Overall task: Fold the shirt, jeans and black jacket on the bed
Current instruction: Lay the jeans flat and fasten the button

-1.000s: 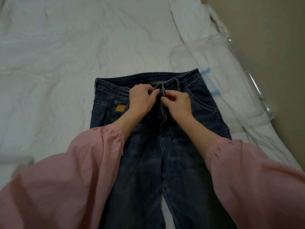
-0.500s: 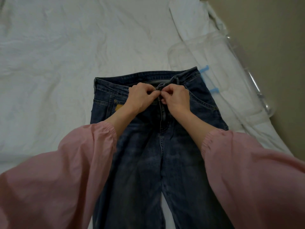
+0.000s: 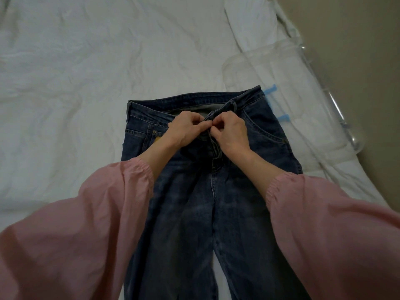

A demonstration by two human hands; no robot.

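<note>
At frame centre your left grip and right grip pinch the waistband of the dark blue denim jeans; their tan patch is unreadable.

jeans legs cut off at btm edge, waistband closure hidden under fingers, sleeves cropped

— Where are the arms?
— Both reach forward in pink sleeves. The left hand and right hand meet, knuckles up.
— And the grip?
— Fingers curled, each pinching the jeans at the waistband, fingertips nearly touching.
</note>
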